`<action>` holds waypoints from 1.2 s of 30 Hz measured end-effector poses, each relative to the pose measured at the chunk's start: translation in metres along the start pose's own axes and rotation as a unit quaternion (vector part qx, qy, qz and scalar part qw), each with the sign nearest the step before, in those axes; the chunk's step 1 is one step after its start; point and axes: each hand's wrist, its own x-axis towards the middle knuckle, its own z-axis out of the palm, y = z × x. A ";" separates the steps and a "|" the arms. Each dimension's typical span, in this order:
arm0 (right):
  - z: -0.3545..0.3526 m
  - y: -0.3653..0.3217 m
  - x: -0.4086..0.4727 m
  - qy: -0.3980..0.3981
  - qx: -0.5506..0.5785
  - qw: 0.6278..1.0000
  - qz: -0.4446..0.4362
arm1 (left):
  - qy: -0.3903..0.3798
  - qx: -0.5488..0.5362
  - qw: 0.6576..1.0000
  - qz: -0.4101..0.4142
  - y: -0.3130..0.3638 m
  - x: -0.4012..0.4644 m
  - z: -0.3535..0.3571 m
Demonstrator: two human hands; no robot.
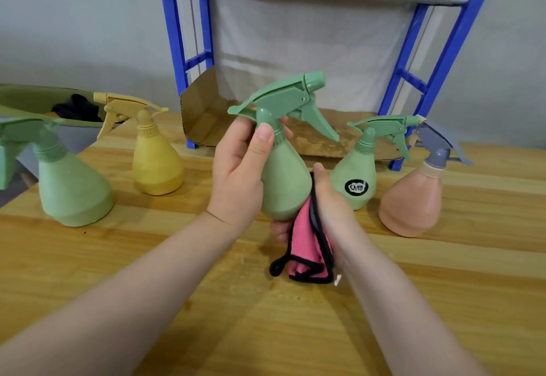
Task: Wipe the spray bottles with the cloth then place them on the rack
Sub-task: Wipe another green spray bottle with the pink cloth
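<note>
My left hand (239, 174) grips the neck of a green spray bottle (285, 189), held tilted above the wooden table (147, 272). My right hand (328, 201) holds a pink cloth with black edging (307, 245) against the bottle's lower right side; its fingertips show under the base. Four more bottles stand on the table: a large green one (71, 189) at the left, a yellow one (156, 162), a small green one with a black label (359, 177) and a peach one with a grey trigger (413, 201). The blue rack (425, 80) stands behind them.
Cardboard (206, 115) lines the rack's lowest shelf, and more cardboard lies on the shelf above. A green basin (35, 100) with dark items sits at the far left. The table's left edge cuts in near the large green bottle.
</note>
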 end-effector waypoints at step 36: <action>-0.142 0.020 -0.082 0.121 -0.379 0.889 -0.227 | -0.089 0.028 0.987 -0.131 -0.041 -0.039 0.120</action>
